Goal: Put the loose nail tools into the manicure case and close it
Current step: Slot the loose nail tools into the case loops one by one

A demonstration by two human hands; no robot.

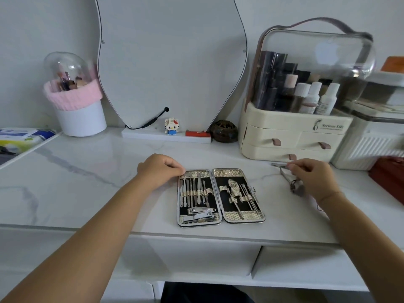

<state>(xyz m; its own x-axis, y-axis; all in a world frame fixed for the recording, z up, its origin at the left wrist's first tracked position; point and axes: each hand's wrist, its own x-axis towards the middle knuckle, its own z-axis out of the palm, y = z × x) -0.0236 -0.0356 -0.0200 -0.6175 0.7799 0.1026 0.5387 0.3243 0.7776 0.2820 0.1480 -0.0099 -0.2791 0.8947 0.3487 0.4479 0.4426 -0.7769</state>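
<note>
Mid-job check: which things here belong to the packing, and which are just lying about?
Job: open manicure case; left hand at its corner; right hand pinching a thin metal tool; nipper lying on the table.
Lying about: mirror; brush holder; block figure; cosmetics organiser.

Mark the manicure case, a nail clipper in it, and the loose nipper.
manicure case (240, 216): head view, bottom band of right half.
nail clipper (200, 211): head view, its lever.
nipper (286, 176): head view, middle of its handle.
</note>
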